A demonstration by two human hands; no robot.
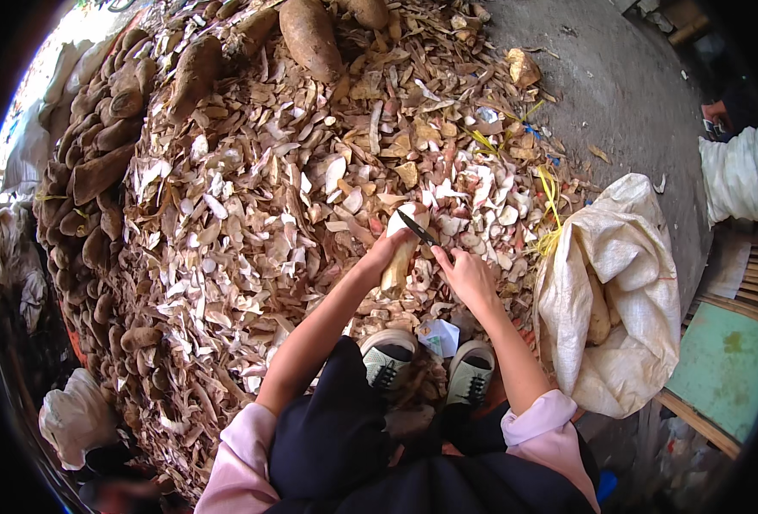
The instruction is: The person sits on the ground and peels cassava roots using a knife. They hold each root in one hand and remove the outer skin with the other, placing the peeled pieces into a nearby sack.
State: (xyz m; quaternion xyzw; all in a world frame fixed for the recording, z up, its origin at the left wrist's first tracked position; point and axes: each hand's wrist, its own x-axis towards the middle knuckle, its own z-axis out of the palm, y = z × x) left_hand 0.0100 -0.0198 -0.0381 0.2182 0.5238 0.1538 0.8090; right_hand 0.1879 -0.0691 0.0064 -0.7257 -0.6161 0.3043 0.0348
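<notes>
My left hand (pixel 388 252) grips a partly peeled root, probably cassava (pixel 397 273). White flesh shows at its far end, while the near end is yellowish brown. In my right hand (pixel 467 273) is a knife with a dark blade (pixel 415 227). The blade lies across the upper part of the root, pointing up and left; its handle is mostly hidden in my fingers. Under both hands spreads a thick layer of brown and white peelings (pixel 250 225). Fresher white and pink peelings (pixel 482 193) lie just beyond my right hand.
An opened woven sack (pixel 610 257) with pale roots (pixel 600 315) inside stands at my right. Unpeeled brown roots (pixel 96 154) are heaped along the left, and large ones (pixel 311 38) lie ahead. Another person's hand (pixel 716 114) shows at far right, near a white sack (pixel 739 173).
</notes>
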